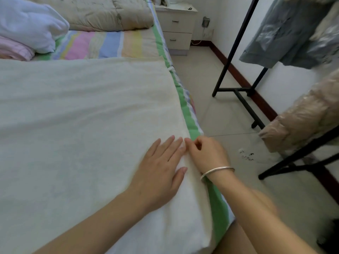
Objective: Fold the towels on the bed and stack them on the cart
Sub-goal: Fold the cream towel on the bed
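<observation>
A large white towel (pixel 82 125) lies spread flat over the bed, its right edge along the bed's green-striped side. My left hand (pixel 161 169) rests flat on the towel near that edge, fingers apart. My right hand (pixel 205 154), with a silver bangle on the wrist, pinches the towel's right edge just beside the left fingertips. A white bundle of cloth (pixel 31 24) and a pink folded cloth (pixel 14 50) lie at the bed's far left. No cart is in view.
The striped bedsheet (pixel 102 44) and a beige quilt (pixel 102 13) fill the far end of the bed. A bedside cabinet (pixel 176 28) stands beyond. A black clothes rack (pixel 236 88) with hanging garments stands on the tiled floor to the right.
</observation>
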A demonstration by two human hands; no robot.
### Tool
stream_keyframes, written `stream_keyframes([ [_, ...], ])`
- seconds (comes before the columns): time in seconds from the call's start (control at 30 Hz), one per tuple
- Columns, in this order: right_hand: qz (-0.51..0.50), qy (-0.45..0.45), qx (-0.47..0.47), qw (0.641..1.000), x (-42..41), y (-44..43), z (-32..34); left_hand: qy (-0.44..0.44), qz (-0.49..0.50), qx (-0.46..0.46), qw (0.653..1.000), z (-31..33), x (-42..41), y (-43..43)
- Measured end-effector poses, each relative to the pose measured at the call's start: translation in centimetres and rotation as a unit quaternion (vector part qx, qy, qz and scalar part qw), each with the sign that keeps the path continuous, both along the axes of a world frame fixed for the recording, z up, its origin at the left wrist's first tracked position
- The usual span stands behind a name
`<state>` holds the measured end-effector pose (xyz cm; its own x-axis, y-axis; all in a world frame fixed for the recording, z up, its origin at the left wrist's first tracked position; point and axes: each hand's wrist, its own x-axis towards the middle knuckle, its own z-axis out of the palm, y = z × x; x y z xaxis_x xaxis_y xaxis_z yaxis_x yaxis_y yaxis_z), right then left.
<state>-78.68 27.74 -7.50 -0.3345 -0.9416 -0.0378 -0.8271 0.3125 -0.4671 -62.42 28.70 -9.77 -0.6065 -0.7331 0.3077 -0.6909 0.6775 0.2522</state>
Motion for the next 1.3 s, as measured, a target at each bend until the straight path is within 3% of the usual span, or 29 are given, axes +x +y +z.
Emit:
stream_keyframes([
  [0.17, -0.014, 0.017, -0.068, 0.997, 0.4, 0.8, -1.0, -0.058, -0.012, -0.001, 0.998, -0.3, 0.5, 0.5],
  [0.33, -0.030, 0.045, -0.028, 0.998, -0.4, 1.2, -1.2, -0.081, -0.025, 0.007, 0.996, -0.8, -0.1, 1.7],
  [0.43, -0.024, 0.080, -0.009, 0.996, -0.1, 0.6, -0.5, -0.011, -0.034, 0.040, 0.999, -0.7, 0.1, 1.4],
  [0.5, 0.001, 0.095, -0.060, 0.994, 0.4, 0.1, 0.2, 0.111, -0.012, 0.086, 0.990, 0.2, 0.8, 1.1],
  [0.57, 0.067, 0.105, -0.104, 0.987, 2.0, -0.4, 0.7, 0.176, 0.048, 0.060, 0.981, 1.0, 2.5, 0.1],
  [0.73, 0.266, 0.132, 0.001, 0.955, 12.2, -4.5, 1.2, 0.137, 0.218, -0.007, 0.966, 2.5, 11.9, -4.0],
  [0.9, 0.338, 0.122, 0.042, 0.932, 25.5, -8.8, -1.0, 0.097, 0.376, -0.026, 0.921, 3.1, 25.7, -6.4],
  [1.1, 0.484, 0.059, -0.033, 0.872, 39.6, -11.5, -0.6, 0.079, 0.484, 0.001, 0.871, 3.8, 39.6, -9.9],
  [1.2, 0.437, -0.013, -0.124, 0.891, 43.4, -15.9, 0.6, 0.093, 0.494, 0.015, 0.864, 3.8, 43.7, -13.6],
  [1.3, 0.381, 0.007, -0.147, 0.913, 46.5, -23.0, 1.3, 0.096, 0.490, 0.023, 0.866, 3.7, 47.1, -18.7],
])
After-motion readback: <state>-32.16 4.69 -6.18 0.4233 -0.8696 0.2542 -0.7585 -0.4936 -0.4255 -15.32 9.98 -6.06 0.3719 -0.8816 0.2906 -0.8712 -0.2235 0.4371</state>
